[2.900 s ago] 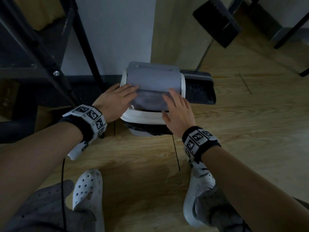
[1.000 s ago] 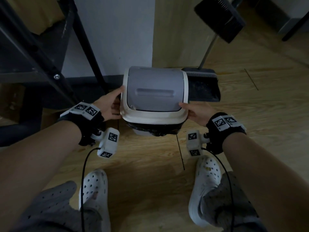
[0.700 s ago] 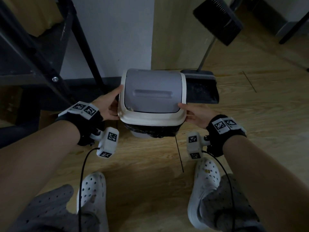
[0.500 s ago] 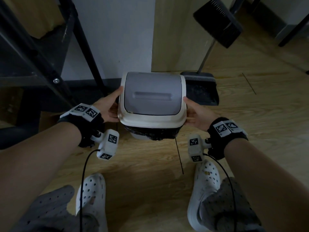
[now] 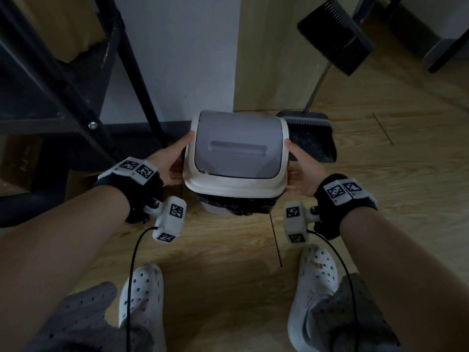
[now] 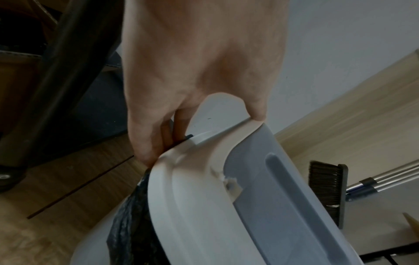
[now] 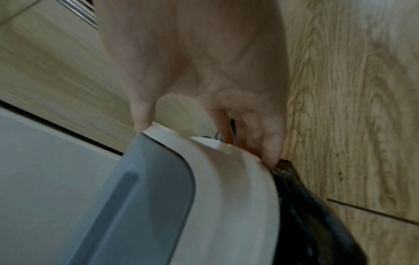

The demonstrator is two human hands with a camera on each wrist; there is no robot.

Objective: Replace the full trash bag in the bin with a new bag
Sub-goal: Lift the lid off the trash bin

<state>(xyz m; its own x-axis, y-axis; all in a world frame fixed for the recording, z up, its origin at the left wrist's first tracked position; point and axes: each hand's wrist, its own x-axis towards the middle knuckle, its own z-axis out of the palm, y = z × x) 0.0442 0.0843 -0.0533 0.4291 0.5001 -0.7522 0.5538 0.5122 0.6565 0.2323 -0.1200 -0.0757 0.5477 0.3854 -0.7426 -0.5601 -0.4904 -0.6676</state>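
Observation:
A small bin [image 5: 214, 209] stands on the wood floor against the wall. Its white lid frame [image 5: 233, 182] carries a grey swing flap [image 5: 238, 148] that lies closed. My left hand [image 5: 181, 158] grips the lid's left side, thumb [image 6: 256, 111] on top and fingers [image 6: 147, 152] curled under the rim. On the right side my right hand [image 5: 295, 163] grips it the same way, thumb [image 7: 142, 116] above and fingers [image 7: 272, 152] below. A black trash bag [image 5: 236, 207] bunches out under the lid's front edge; its contents are hidden.
A dark dustpan [image 5: 309, 138] sits just right of the bin, and a broom handle [image 5: 317, 90] leans on the wooden panel behind it. A black metal rack [image 5: 76, 97] stands to the left. My feet in white clogs [image 5: 142, 288] are on the floor in front.
Earlier both hands pressed on the grey flap, which was tilted open. They have moved out to the lid's two sides and grip its rim, and the flap has swung closed.

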